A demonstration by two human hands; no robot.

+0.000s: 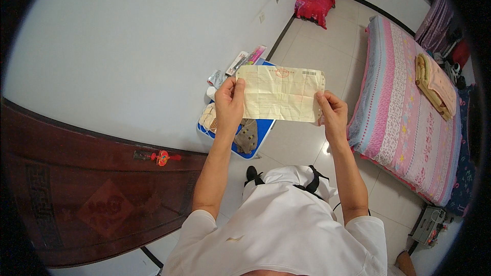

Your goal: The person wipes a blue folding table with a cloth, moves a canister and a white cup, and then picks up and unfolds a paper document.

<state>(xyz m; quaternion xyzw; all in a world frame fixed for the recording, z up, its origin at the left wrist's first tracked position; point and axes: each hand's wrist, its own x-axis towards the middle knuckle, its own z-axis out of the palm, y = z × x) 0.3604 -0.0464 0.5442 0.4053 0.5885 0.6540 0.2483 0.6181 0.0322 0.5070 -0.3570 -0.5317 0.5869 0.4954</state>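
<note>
A creased, pale yellow paper form (282, 94) is stretched out flat between my two hands. It bears print, a red oval stamp near its top edge and a barcode at the top right. My left hand (231, 101) pinches the upper left edge, thumb on the printed face. At the right edge, my right hand (333, 113) grips it between thumb and fingers. Below and behind the paper stands a small blue table (264, 128), partly hidden by the sheet and my left forearm. A folded grey-brown cloth (246, 137) lies on it.
Boxes (238, 62), a white round container (211, 92) and a white cable (207, 117) crowd the table by the wall. A dark red wooden door (103, 191) stands at left. On the right, a bed (406, 111) carries a folded blanket (435, 86). Tiled floor (307, 142) runs between.
</note>
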